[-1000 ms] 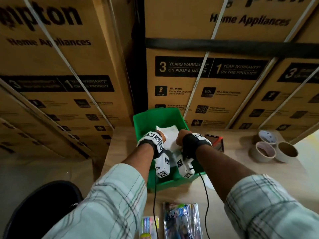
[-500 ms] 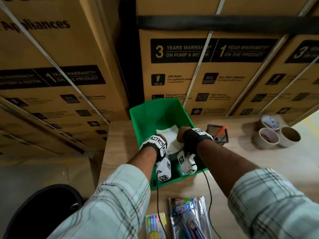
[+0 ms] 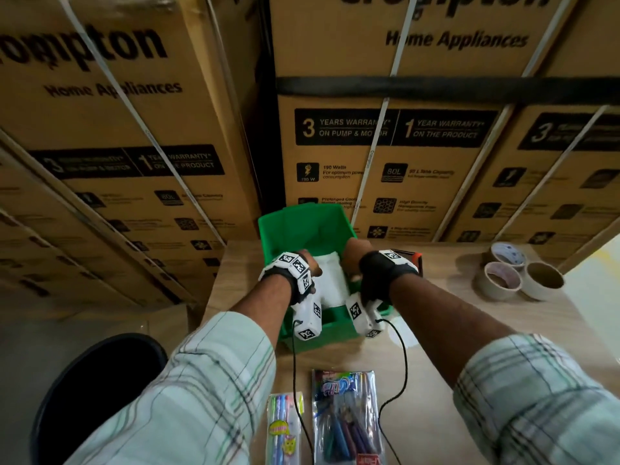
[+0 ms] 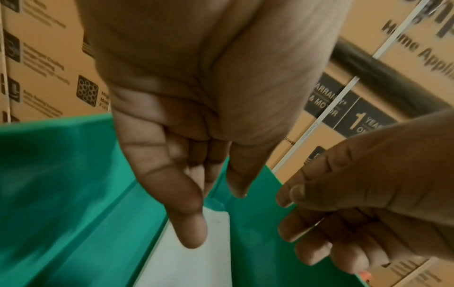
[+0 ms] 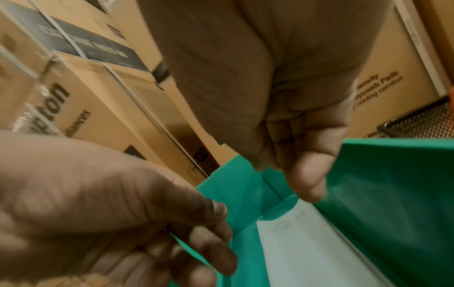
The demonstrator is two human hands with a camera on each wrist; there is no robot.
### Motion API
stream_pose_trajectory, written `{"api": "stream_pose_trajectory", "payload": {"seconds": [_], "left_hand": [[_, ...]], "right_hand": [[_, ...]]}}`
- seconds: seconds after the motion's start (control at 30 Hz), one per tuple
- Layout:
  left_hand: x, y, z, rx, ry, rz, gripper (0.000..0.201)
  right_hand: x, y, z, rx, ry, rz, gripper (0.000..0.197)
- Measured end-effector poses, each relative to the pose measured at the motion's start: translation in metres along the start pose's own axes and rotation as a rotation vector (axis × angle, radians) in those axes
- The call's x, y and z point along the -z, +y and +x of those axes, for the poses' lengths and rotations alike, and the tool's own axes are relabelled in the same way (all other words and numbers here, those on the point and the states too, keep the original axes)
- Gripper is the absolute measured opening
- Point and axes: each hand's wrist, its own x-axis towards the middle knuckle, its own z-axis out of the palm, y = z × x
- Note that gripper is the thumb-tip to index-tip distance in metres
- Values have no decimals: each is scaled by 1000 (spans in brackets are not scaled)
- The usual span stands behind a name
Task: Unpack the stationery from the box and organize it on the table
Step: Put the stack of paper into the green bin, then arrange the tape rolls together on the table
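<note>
A green box stands on the wooden table with a stack of white paper inside it. My left hand is at the box's left wall. In the right wrist view its thumb and fingers pinch the green rim. My right hand is at the right wall. In the left wrist view it clasps that wall's thin edge. The white paper lies just below my left hand's fingers. Two packs of pens lie near me.
Three tape rolls sit at the table's right. A black mesh tray with something orange stands behind my right wrist. Strapped cardboard cartons wall off the back. A black round seat is on the floor to the left.
Both hands stay at the green box with the paper between them. Only the head view has shifted, down and then back up.
</note>
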Motion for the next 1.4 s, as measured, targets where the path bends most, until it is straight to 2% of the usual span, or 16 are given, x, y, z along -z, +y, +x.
{"api": "stream_pose_trajectory", "payload": {"seconds": [0.07,0.13,0.3,0.4,0.5,0.63,0.8,0.97,1.13,1.3,1.4], "left_hand": [[-5,3,-16,-41,31,-152,33],[-10,11,-42,-39,42,-132,10],[-43,11,-99,-100,125,76,19],[-69,2,-128,-134,191,126,20],[-91,-13,-147,-155,295,205,25],[-115,-33,-170,-144,331,257,37],[-109,-48,-186,-126,396,308,39],[-100,-55,-188,-118,396,321,36],[-103,-64,-185,-190,433,349,33],[-98,-76,-189,-294,487,212,28],[-97,-77,-193,-319,422,149,23]], "right_hand": [[1,9,-15,94,85,24,25],[-1,22,-36,190,146,40,26],[-14,64,-90,416,160,-40,29],[-38,87,-112,454,153,-132,32],[-59,101,-122,505,154,-75,38],[-76,100,-138,572,166,-30,49],[-90,81,-155,698,118,-33,59],[-94,68,-152,677,23,-188,76],[-99,68,-151,663,33,-238,78],[-106,83,-170,610,303,-173,67],[-114,94,-185,566,325,-113,61]]}}
